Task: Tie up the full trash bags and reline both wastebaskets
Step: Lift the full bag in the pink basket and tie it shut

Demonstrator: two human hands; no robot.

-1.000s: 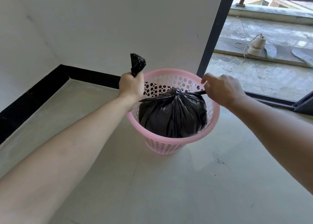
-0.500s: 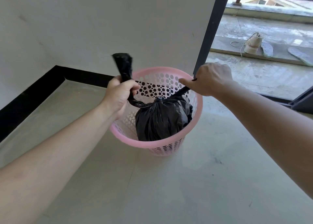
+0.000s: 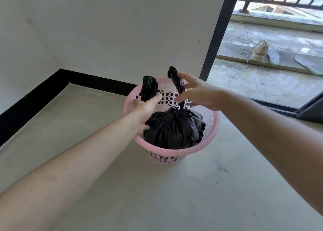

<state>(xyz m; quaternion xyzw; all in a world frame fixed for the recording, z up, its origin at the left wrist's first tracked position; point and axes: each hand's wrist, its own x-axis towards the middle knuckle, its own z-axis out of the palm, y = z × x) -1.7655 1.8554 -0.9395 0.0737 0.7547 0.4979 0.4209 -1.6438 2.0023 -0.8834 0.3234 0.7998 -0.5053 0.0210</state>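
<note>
A pink perforated wastebasket [image 3: 174, 154] stands on the floor near the wall corner. Inside it sits a full black trash bag [image 3: 173, 127], knotted at its top. Two twisted bag tails rise from the knot: the left tail [image 3: 148, 88] and the right tail [image 3: 176, 80]. My left hand [image 3: 146, 108] is over the basket's left rim with its fingers stretched out, just in front of the left tail. My right hand [image 3: 199, 94] hovers above the bag with fingers spread, the right tail resting against its fingertips. Neither hand is closed around a tail.
White walls with a black skirting [image 3: 97, 81] close the corner behind the basket. A black door frame [image 3: 216, 33] stands to the right, with a balcony beyond holding a shoe [image 3: 258, 51] and insoles. Bare grey floor [image 3: 174, 195] lies in front.
Both hands pulled the tails tight sideways, then opened and let them go. The tails now stand up above the knot, and the basket has settled back upright.
</note>
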